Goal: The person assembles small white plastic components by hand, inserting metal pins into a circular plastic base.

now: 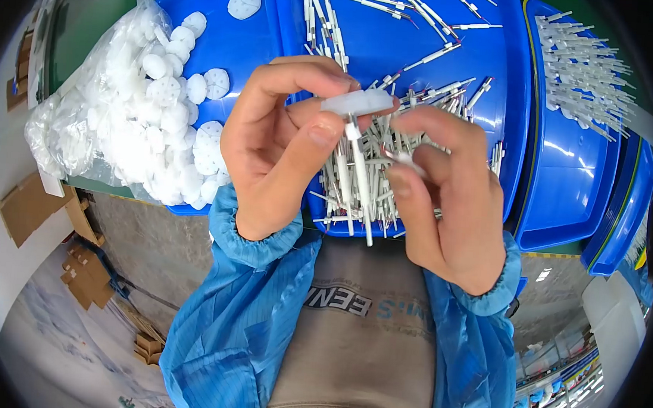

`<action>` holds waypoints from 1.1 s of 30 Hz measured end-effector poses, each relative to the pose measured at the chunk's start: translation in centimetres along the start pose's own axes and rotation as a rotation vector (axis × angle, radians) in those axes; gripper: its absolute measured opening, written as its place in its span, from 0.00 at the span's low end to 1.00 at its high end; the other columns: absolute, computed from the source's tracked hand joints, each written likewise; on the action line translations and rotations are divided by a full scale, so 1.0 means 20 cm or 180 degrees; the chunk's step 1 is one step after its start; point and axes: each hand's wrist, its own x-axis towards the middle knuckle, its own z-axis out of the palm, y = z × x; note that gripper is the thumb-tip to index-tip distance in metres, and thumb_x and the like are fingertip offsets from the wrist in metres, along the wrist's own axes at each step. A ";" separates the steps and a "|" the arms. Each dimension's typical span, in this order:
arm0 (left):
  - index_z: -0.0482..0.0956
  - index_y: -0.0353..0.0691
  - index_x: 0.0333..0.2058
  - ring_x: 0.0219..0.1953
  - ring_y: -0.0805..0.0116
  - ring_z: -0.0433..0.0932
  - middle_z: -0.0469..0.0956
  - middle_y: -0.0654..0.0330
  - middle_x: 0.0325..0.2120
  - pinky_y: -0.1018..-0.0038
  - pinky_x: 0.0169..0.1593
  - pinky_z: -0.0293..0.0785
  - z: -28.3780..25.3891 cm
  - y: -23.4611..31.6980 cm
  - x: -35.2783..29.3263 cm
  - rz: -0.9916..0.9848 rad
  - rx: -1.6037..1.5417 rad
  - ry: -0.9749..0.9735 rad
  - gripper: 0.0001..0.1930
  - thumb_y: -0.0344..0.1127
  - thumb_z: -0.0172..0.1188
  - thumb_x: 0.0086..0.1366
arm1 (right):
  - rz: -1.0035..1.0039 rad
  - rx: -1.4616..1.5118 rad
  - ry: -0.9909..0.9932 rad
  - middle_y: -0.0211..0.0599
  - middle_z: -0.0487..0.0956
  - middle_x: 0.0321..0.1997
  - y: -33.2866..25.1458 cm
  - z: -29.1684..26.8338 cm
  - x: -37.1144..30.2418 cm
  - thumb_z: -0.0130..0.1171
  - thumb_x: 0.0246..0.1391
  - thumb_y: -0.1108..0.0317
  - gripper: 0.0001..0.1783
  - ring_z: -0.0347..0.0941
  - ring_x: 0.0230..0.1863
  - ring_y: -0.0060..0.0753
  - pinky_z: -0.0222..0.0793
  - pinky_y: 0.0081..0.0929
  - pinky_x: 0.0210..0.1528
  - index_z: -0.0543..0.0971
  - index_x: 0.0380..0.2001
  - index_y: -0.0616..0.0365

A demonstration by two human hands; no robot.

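Observation:
Between the thumb and fingers of my left hand (270, 152) is a translucent white disc (359, 101), held nearly edge-on. White rods (361, 180) hang down from its underside. My right hand (457, 204) is close beside it, with thumb and fingers pinched on a small white rod (406, 161) with a dark reddish end, mostly hidden by the fingers. Both hands are above a blue tray (474, 56). Inside that tray, a dense heap of similar white rods (387, 193) lies under my hands, and looser ones are scattered toward its far side.
On the left, a clear plastic bag (86, 107) spills many white discs (171, 108) into another blue tray (254, 39). At the right, a blue bin (565, 211) carries a bristling cluster of white rods (585, 74). Cardboard (86, 279) lies on the floor at lower left.

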 end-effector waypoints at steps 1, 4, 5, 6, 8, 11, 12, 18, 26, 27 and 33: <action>0.70 0.28 0.48 0.46 0.62 0.79 0.71 0.48 0.46 0.69 0.53 0.76 -0.02 -0.01 -0.01 0.0000 -0.0012 -0.0097 0.12 0.24 0.55 0.67 | 0.0061 -0.0243 -0.0121 0.34 0.77 0.27 -0.01 -0.01 0.02 0.53 0.62 0.78 0.10 0.72 0.25 0.15 0.62 0.12 0.28 0.72 0.46 0.59; 0.70 0.28 0.48 0.48 0.61 0.79 0.71 0.49 0.46 0.69 0.54 0.75 0.01 0.01 0.01 -0.0016 -0.0179 -0.0227 0.12 0.24 0.55 0.67 | -0.0309 -0.0739 0.0048 0.33 0.77 0.23 0.04 0.02 0.04 0.55 0.61 0.77 0.06 0.73 0.21 0.23 0.64 0.18 0.25 0.74 0.41 0.59; 0.70 0.32 0.45 0.38 0.61 0.77 0.71 0.50 0.43 0.57 0.49 0.78 0.05 0.01 0.00 -0.0052 0.0416 0.0061 0.15 0.38 0.57 0.67 | -0.0230 -0.0750 0.0071 0.34 0.77 0.22 0.02 0.02 0.03 0.56 0.60 0.77 0.05 0.73 0.20 0.25 0.65 0.19 0.24 0.75 0.39 0.59; 0.70 0.32 0.45 0.38 0.61 0.77 0.71 0.50 0.43 0.57 0.49 0.78 0.05 0.01 0.00 -0.0051 0.0417 0.0060 0.15 0.38 0.57 0.67 | -0.0153 -0.0757 0.0090 0.36 0.77 0.22 0.00 0.02 0.03 0.56 0.59 0.77 0.04 0.73 0.18 0.28 0.66 0.21 0.23 0.76 0.37 0.59; 0.70 0.31 0.44 0.39 0.61 0.77 0.70 0.49 0.42 0.50 0.51 0.78 0.04 0.01 0.00 -0.0039 0.0547 -0.0022 0.15 0.36 0.57 0.66 | -0.0215 -0.0805 0.0069 0.36 0.76 0.21 0.00 0.01 0.02 0.57 0.58 0.78 0.03 0.73 0.17 0.27 0.65 0.21 0.22 0.76 0.36 0.59; 0.71 0.28 0.47 0.49 0.61 0.78 0.71 0.48 0.47 0.68 0.53 0.75 0.00 0.00 -0.01 0.0221 0.0357 -0.0467 0.13 0.21 0.57 0.64 | -0.0323 -0.0742 0.0038 0.37 0.76 0.21 0.00 0.00 0.02 0.58 0.57 0.78 0.04 0.72 0.16 0.27 0.65 0.21 0.21 0.77 0.35 0.59; 0.71 0.28 0.47 0.49 0.61 0.78 0.71 0.48 0.47 0.68 0.53 0.75 0.00 -0.01 -0.01 0.0218 0.0350 -0.0472 0.13 0.21 0.57 0.64 | -0.0359 -0.0658 0.0051 0.36 0.76 0.21 0.01 0.00 0.02 0.59 0.56 0.79 0.04 0.72 0.16 0.27 0.64 0.21 0.20 0.77 0.34 0.59; 0.75 0.28 0.43 0.43 0.65 0.81 0.75 0.48 0.43 0.74 0.45 0.79 0.01 0.02 0.00 0.0631 0.0962 -0.0367 0.18 0.17 0.68 0.53 | -0.0692 -0.0626 -0.0100 0.36 0.77 0.23 0.03 -0.02 0.02 0.58 0.56 0.78 0.04 0.73 0.17 0.27 0.65 0.21 0.21 0.77 0.36 0.60; 0.82 0.32 0.32 0.37 0.61 0.82 0.80 0.50 0.33 0.73 0.40 0.80 0.00 0.05 0.01 0.0891 0.0884 -0.0202 0.18 0.28 0.79 0.42 | -0.1236 -0.0498 0.0085 0.30 0.71 0.13 0.07 0.04 0.01 0.64 0.54 0.70 0.10 0.68 0.10 0.32 0.61 0.30 0.12 0.76 0.38 0.59; 0.77 0.31 0.35 0.38 0.53 0.82 0.76 0.49 0.36 0.62 0.41 0.82 -0.04 0.08 0.02 0.0977 0.1360 -0.0709 0.18 0.34 0.75 0.50 | -0.1359 -0.0669 0.0250 0.30 0.70 0.13 0.08 0.05 0.01 0.65 0.53 0.69 0.10 0.68 0.09 0.31 0.61 0.29 0.12 0.76 0.37 0.59; 0.73 0.29 0.41 0.39 0.43 0.82 0.72 0.46 0.39 0.52 0.42 0.84 0.02 0.04 0.00 0.1365 0.1365 -0.0998 0.22 0.36 0.73 0.55 | -0.1951 -0.0558 0.0380 0.31 0.74 0.21 0.16 0.03 0.04 0.69 0.45 0.65 0.13 0.71 0.19 0.33 0.65 0.27 0.18 0.77 0.33 0.55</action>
